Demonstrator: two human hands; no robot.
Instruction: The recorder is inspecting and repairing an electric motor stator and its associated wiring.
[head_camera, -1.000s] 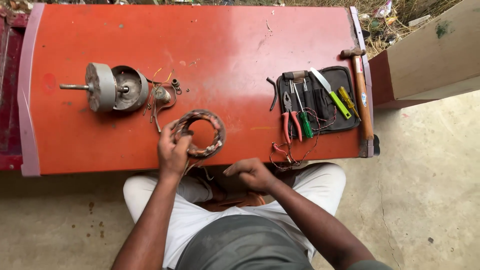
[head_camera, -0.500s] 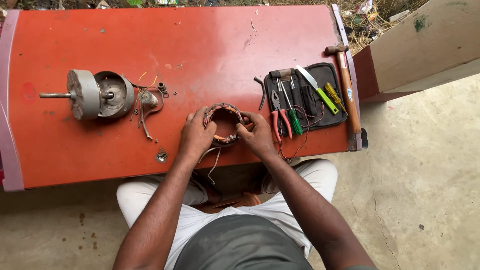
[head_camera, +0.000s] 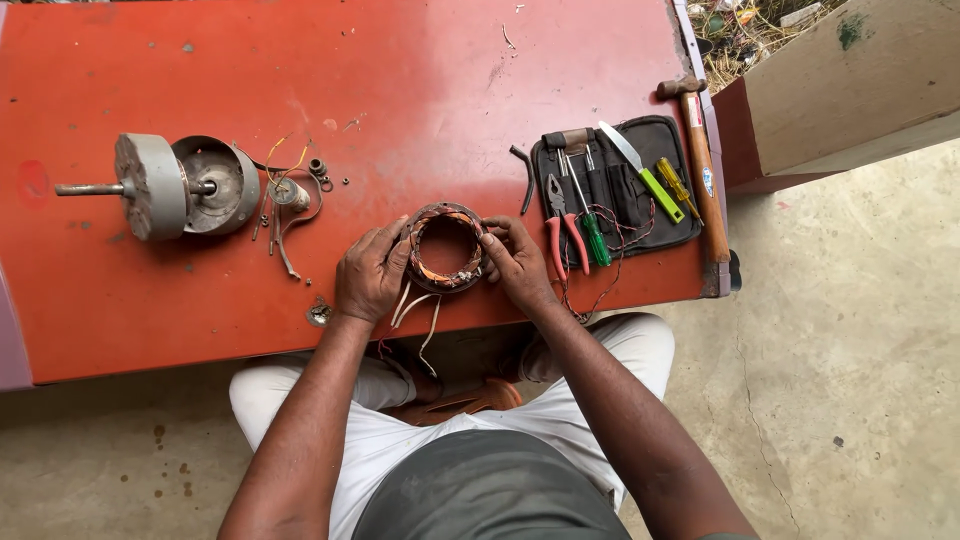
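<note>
A ring-shaped motor stator with copper windings (head_camera: 444, 246) lies on the red table (head_camera: 400, 90) near its front edge. My left hand (head_camera: 368, 273) grips the ring's left side. My right hand (head_camera: 516, 262) grips its right side. Pale wire leads (head_camera: 420, 310) hang from the ring over the table's edge. To the left lies a grey motor rotor on a shaft with its metal housing (head_camera: 175, 185).
Small screws and loose wires (head_camera: 290, 200) lie beside the housing. A black tool pouch (head_camera: 615, 185) at the right holds red pliers, screwdrivers and a knife. A wooden-handled hammer (head_camera: 703, 170) lies along the table's right edge. Concrete floor surrounds the table.
My right hand came up from my lap and took the stator's right side. Both hands now hold the ring, a little further right on the table.
</note>
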